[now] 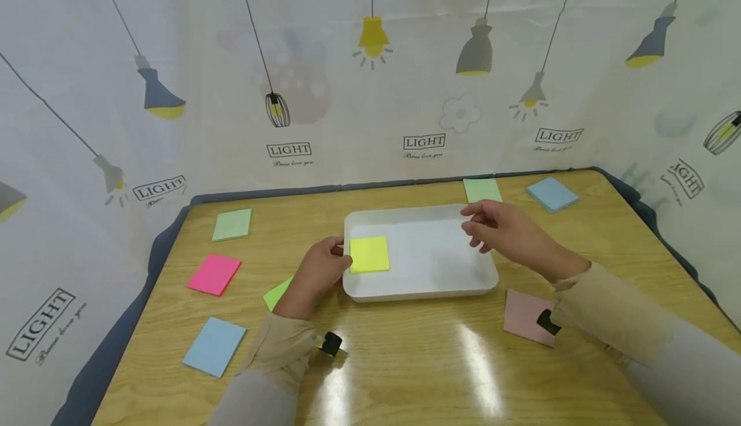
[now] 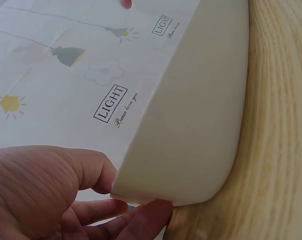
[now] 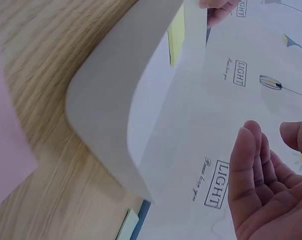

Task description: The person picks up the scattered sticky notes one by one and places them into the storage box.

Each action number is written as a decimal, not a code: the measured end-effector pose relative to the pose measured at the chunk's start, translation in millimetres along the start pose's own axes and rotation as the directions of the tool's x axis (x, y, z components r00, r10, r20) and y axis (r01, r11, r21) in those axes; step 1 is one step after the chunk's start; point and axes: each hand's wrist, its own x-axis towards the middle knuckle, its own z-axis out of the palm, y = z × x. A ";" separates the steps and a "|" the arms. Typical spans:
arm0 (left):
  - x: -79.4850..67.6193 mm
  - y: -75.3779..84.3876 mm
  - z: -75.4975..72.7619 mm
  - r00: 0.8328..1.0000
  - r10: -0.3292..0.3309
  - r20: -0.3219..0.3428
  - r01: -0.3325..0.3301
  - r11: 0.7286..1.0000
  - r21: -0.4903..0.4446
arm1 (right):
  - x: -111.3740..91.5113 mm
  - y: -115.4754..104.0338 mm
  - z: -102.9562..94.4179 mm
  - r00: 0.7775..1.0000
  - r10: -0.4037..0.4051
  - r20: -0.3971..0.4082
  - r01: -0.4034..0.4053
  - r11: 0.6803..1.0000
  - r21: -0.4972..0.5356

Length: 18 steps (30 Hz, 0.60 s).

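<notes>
A shallow white tray (image 1: 431, 255) lies on the wooden table, with a yellow sticky note pad (image 1: 369, 255) inside at its left end. My left hand (image 1: 320, 270) pinches the tray's left wall between thumb and fingers, as the left wrist view shows up close (image 2: 46, 192). Over the tray's right end hovers my right hand (image 1: 502, 231), its fingers loosely bent and nothing between them. In the right wrist view, that hand (image 3: 270, 190) is apart from the tray wall. A lime-green pad (image 1: 276, 293) is partly hidden behind my left wrist.
To the left lie a pale green pad (image 1: 232, 224), a pink pad (image 1: 214, 275) and a blue pad (image 1: 215, 347). A second pale green pad (image 1: 482, 190) and blue pad (image 1: 552, 194) sit at the back right. A dusty-pink pad (image 1: 525, 316) is below my right wrist. Printed fabric (image 1: 359, 123) encloses the table.
</notes>
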 end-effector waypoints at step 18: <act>-1.4 2.0 -2.4 1.000 -0.006 -0.009 0.007 0.998 0.066 | -62.5 47.7 -23.1 1.000 -0.017 -0.013 0.012 0.956 -0.292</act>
